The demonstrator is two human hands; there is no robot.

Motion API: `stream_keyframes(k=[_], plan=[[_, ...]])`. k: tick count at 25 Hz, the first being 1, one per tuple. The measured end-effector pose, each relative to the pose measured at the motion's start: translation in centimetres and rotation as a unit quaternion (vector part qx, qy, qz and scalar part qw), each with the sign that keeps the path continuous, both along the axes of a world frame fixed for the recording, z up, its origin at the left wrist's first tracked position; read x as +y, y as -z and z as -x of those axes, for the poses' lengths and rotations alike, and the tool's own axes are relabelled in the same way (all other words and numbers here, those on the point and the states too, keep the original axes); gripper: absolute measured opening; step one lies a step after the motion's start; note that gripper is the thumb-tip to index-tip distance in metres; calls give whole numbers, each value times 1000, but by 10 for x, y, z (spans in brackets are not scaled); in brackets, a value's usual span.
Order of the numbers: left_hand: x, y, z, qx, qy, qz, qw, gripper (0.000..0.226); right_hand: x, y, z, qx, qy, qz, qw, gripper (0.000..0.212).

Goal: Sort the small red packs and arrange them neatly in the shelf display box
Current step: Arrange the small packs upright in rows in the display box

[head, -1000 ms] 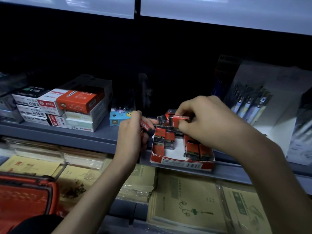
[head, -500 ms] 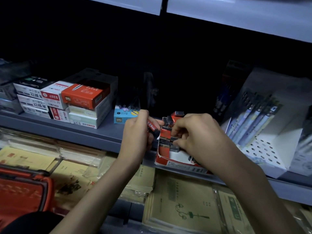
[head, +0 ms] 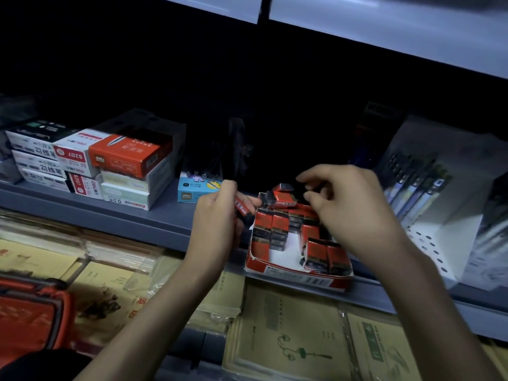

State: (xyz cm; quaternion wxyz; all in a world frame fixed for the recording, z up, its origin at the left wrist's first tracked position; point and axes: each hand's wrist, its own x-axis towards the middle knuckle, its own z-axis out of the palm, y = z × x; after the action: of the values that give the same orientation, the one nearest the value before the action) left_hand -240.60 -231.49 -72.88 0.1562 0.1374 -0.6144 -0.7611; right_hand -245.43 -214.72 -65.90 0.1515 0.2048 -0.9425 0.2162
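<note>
Head view: one display box (head: 297,273) on the shelf (head: 137,218) holds roughly ten red packs (head: 280,224), two of them loose at its back. Of the hands, the left hand (head: 217,215) pinches one more pack (head: 243,209); the right hand (head: 349,204) hovers above, loosely curled and empty. One blue box (head: 192,191) stands just left.

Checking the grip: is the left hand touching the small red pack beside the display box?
Touching. The head view shows the left hand with fingers curled round the small red pack, whose end sticks out past them.

Glossy cardboard display box (head: 299,276), shiny red packs (head: 279,224), matt grey metal shelf (head: 154,221), plastic-sleeved paper notebooks (head: 288,339)
</note>
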Motion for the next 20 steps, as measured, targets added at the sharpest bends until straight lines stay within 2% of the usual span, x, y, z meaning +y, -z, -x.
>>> stream_keyframes(k=[3, 9, 16, 20], plan=[[1, -2, 1, -6, -7, 0, 1000, 48, -18, 13, 6, 0, -5, -43, 999, 43], [2, -2, 1, -13, -11, 5, 1000, 48, -23, 15, 12, 23, -13, -59, 998, 22], [-1, -1, 4, -8, -8, -8, 1000, 54, -20, 22, 3, 24, 1, 15, 1000, 17], [-1, 1, 4, -13, -9, -9, 1000, 58, -14, 18, -2, 50, 0, 2, 999, 19]])
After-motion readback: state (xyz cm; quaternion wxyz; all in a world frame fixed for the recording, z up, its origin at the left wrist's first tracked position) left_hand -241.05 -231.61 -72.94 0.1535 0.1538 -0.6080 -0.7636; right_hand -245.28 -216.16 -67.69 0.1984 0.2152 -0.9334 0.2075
